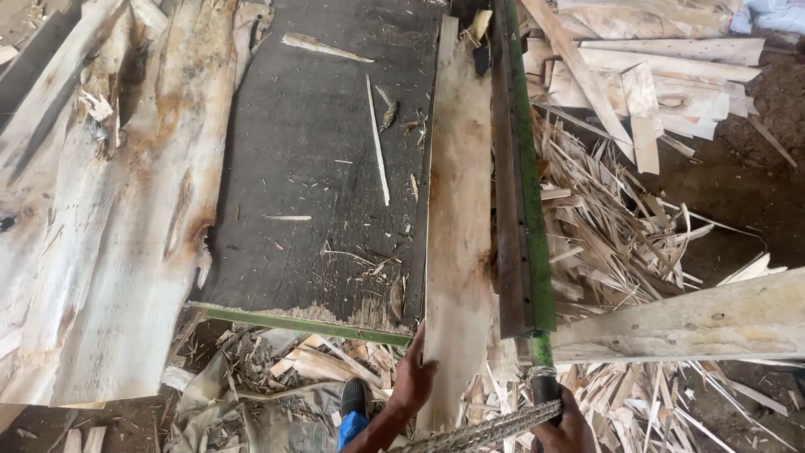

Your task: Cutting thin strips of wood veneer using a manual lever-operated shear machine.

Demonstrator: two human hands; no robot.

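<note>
A long pale strip of wood veneer (458, 218) lies along the right edge of a dark worktable (310, 168). My left hand (413, 377) grips the near end of this strip. Just right of it runs a long green cutter blade arm (527, 176), hinged at the far end. My right hand (566, 424) is closed on the arm's dark handle at the bottom edge of the view. A braided rope (486, 432) crosses between my two hands.
A wide sheet of pale veneer (109, 201) covers the left of the table. Offcut strips (620, 226) pile on the ground at right, with a plank (688, 323) across them. My foot in a dark shoe (355, 401) stands among scraps below.
</note>
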